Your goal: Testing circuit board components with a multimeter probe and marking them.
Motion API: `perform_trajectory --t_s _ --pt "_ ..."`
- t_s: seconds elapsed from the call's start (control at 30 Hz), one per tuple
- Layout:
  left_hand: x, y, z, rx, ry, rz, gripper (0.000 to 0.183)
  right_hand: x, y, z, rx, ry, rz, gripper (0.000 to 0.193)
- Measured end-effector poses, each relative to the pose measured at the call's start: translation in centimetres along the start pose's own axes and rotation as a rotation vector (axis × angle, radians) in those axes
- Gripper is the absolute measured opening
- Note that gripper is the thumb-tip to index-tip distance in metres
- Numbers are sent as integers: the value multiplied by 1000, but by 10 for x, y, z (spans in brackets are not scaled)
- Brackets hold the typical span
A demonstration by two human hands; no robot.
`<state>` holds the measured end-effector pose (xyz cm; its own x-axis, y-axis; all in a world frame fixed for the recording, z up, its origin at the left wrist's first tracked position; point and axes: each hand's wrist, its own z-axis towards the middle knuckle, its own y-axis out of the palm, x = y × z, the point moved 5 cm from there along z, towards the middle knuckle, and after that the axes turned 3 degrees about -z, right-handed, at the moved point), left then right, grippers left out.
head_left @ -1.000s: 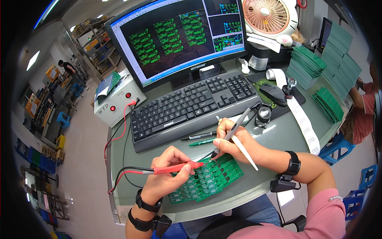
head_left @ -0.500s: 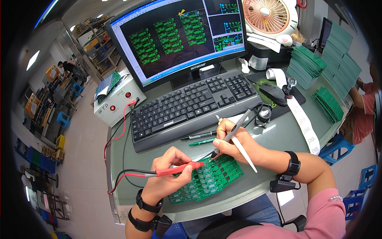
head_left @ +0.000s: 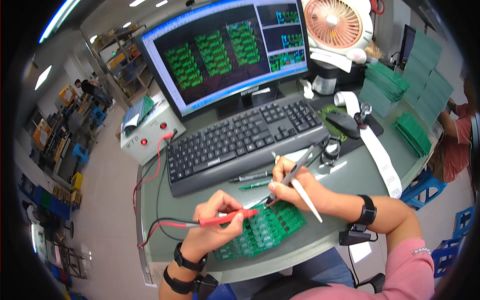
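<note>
Pinched in my left hand (head_left: 212, 220) is a red test probe (head_left: 227, 218), its tip pointing right at the upper part of a green circuit board panel (head_left: 272, 231). My right hand (head_left: 312, 190) is closed round a grey test probe (head_left: 296, 170) with a dark tip end. That tip is at the panel's upper edge, close to the red one; whether either touches metal is too small to tell. A white pen-like stick (head_left: 307, 200) also sits in the right hand, slanting down across the fingers. The panel lies on the glass-topped desk (head_left: 187, 260), partly covered by the left hand.
Beyond the hands lie two pens, a green marker (head_left: 255, 184) and a black keyboard (head_left: 245, 137), with a monitor (head_left: 215, 55) behind. A tester box (head_left: 152, 131) with cables stands left. Rightward are a mouse (head_left: 342, 123), paper strip (head_left: 380, 162) and stacked green boards (head_left: 412, 134).
The view has shifted and tilted slightly. Both probes stay gripped over the panel's upper part, with only slight movement. The yellow mark on the monitor's layout no longer shows.
</note>
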<state>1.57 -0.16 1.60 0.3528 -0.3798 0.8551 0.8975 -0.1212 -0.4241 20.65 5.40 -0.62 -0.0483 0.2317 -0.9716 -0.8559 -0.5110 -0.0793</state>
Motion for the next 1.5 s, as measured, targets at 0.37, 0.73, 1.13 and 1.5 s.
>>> perform_trajectory --t_s 0.37,0.73,1.13,1.5 --pt "-2 2 -6 2 -15 -45 15 2 3 -3 -25 -36 -39 24" --pt "1 2 -1 -20 -19 -21 13 4 1 -1 -22 -27 -20 24" --pt "-3 7 -2 -161 -189 -337 39 -34 35 50 -291 -111 -459 30" --pt "-31 -43 4 261 -258 -799 19 -37 18 102 -181 -271 -771 19"
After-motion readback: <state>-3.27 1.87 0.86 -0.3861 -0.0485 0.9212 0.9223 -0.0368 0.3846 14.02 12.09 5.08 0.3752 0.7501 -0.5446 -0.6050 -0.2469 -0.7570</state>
